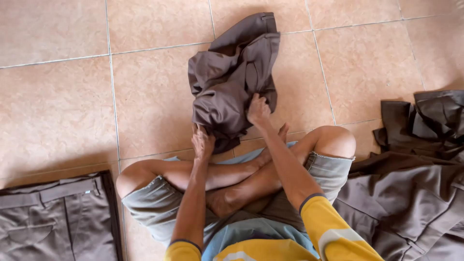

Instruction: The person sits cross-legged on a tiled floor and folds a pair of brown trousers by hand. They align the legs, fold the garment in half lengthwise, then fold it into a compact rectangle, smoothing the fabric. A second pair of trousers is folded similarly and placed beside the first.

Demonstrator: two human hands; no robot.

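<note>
I sit cross-legged on a tiled floor. A crumpled brown garment (232,77) lies bunched on the tiles just beyond my knees. My left hand (202,143) grips its near lower edge. My right hand (258,110) grips the cloth a little higher and to the right. Both arms reach forward over my crossed legs, in yellow sleeves.
Folded brown trousers (53,217) lie flat at the lower left. A heap of several brown garments (415,169) fills the right side beside my knee. Beige floor tiles (58,96) stretch ahead and to the left.
</note>
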